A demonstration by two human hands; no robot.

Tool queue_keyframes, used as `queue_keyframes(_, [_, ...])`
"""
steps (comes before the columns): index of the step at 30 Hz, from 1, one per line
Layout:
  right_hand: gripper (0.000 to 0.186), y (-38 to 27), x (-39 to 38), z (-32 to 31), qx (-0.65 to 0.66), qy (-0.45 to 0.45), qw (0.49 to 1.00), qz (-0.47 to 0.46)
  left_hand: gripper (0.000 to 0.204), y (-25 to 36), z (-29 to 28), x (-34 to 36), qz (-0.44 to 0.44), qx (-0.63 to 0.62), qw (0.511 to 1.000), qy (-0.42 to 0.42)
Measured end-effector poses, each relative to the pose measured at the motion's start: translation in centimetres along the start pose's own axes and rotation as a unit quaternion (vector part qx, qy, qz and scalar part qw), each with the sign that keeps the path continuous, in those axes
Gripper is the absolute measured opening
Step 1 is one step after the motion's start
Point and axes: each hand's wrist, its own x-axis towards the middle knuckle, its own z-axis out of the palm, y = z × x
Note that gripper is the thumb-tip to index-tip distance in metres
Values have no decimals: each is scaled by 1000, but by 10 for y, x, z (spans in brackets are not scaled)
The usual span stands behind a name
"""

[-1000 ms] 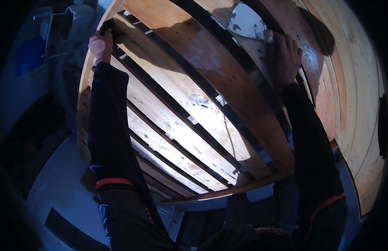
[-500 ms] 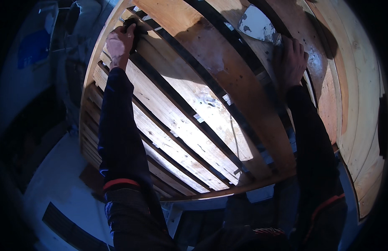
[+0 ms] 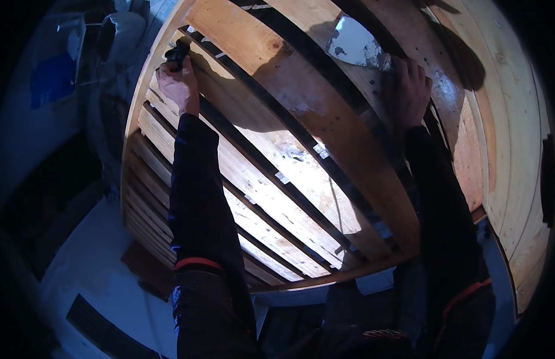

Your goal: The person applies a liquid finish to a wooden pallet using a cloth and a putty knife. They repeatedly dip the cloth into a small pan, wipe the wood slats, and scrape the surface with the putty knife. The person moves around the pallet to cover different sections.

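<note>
My left hand (image 3: 180,87) is closed round a small dark object (image 3: 177,55) whose kind I cannot make out, at the far left corner of a slatted wooden frame (image 3: 271,51). The object rests at or just above the slats beside the side rail. In my right hand (image 3: 412,90) is a scraper (image 3: 354,42) with a broad, pale blade marked by darker patches. Its handle is hidden in my fingers. The blade lies over the slats at the far right, pointing away to the left.
Long dark gaps run between the slats. Bright light falls on the middle slats, which carry stains and whitish patches. Curved pale boards (image 3: 511,113) stand at the right. A blue item (image 3: 53,81) is at the far left, and a dark strip (image 3: 107,329) lies at the lower left.
My left hand has moved slightly nearer and to the right, with the dark object now showing above its fingers. My right hand and the scraper have shifted a little left.
</note>
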Motion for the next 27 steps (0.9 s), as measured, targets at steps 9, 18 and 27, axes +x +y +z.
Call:
queue_keyframes(9, [37,0,0,-1,-1,-16,1000,5,68,32,-26,5,100,112,981,-123])
queue_keyframes(18, [37,-1,1,-4,-3,-27,1000,8,51,12,7,59,-22,218,969,-112])
queue_keyframes(27, [38,0,-1,-3,17,-7,1000,-7,53,-17,-1,82,7,193,954,-229])
